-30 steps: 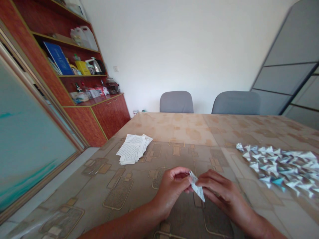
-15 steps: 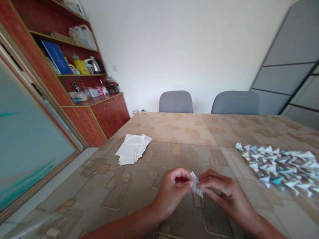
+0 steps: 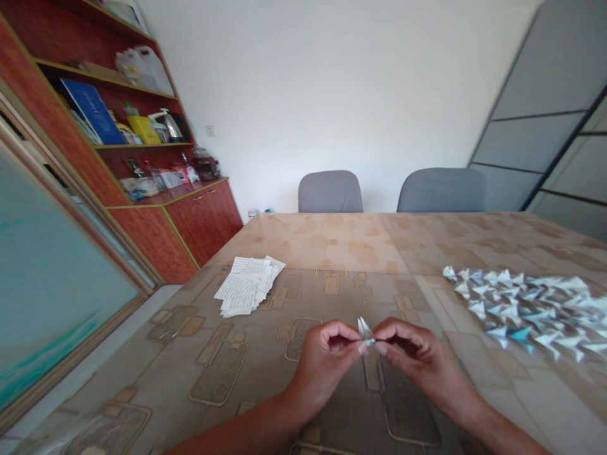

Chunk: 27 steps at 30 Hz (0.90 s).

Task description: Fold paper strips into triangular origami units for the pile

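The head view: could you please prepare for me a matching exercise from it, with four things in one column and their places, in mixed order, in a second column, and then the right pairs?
Things
1. small folded paper
2. printed sheets
3. group of folded pieces
4. grey chair backs

Places
A. on the right part of the table
B. beyond the table's far edge
C. pinched between left hand and right hand
D. in a loose pile, left of the hands

Right pairs: 1-C, 2-D, 3-A, 4-B
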Available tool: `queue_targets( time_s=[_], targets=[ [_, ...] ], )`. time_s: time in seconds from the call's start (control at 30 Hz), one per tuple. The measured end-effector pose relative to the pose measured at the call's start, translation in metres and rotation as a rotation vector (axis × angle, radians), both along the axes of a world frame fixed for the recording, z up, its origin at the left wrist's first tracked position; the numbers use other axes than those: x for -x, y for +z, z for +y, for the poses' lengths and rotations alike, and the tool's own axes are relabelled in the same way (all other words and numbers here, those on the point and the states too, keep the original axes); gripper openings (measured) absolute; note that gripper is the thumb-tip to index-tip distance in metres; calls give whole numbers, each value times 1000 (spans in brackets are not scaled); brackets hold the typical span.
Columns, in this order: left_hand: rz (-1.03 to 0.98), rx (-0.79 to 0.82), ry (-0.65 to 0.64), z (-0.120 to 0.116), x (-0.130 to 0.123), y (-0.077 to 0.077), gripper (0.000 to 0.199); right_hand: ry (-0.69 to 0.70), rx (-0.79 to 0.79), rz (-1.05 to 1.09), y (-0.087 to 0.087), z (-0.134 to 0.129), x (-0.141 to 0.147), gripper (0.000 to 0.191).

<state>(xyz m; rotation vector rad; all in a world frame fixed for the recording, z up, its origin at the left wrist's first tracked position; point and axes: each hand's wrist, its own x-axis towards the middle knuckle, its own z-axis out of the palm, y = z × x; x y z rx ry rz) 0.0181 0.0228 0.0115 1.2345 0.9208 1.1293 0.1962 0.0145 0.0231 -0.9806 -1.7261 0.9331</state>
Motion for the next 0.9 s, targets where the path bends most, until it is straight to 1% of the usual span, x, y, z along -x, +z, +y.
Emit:
queue_targets(
  time_s=[0.13,0.33,0.4,0.47,0.57,0.63,0.77,0.83,0.9],
  targets=[
    [-37,105,-13,0,0,2,25,19,107,66,1,0,3,19],
    [-57,177,16,-3,-5,6,28,-84,98,142,-1,-3,10,26],
    [-62,195,25,-3,-7,7,29,-98,86,149,-3,-3,11,25],
    [-67,208,25,-3,-7,7,30,-51,87,165,-3,-3,11,21],
    [-93,220,6,-3,-5,5,32,71,89,127,0,-3,8,14],
    [-107,193,-27,-3,-3,4,32,66,42,48,3,-4,6,11],
    [-63,55,-65,-4,0,5,30,-34,-99,-104,7,-4,2,9],
    [-38,7,-56,-5,0,6,28,-33,-115,-138,8,-3,2,14],
    [-22,-5,-46,-5,-1,6,28,-24,-95,-139,9,-3,1,19]
  ],
)
